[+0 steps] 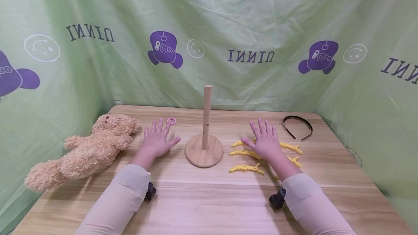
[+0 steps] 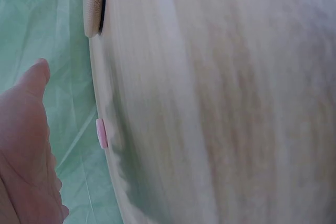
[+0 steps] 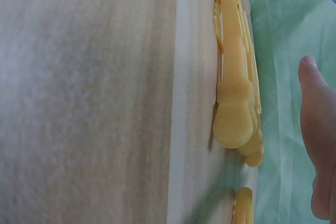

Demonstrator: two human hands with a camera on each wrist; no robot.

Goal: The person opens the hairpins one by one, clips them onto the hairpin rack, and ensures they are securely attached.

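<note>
My left hand [image 1: 158,142] hovers palm down over the table with its fingers spread, holding nothing. Just past its fingertips lies a small pink ring [image 1: 175,121], which also shows as a pink edge [image 2: 102,133] in the left wrist view. Over several yellow hair clips [image 1: 246,168] is my right hand [image 1: 266,143], its fingers spread as well and nothing in its grip. The hand and forearm partly cover some clips. In the right wrist view a clip [image 3: 233,87] lies on the tabletop, apart from the raised hand.
Between the hands stands an upright wooden post [image 1: 207,115] on a round base [image 1: 196,155]. A plush bear [image 1: 94,151] lies at the left. The black toothed headband [image 1: 298,116] is at the back right. Green printed cloth [image 1: 209,71] surrounds the wooden table [image 1: 209,198].
</note>
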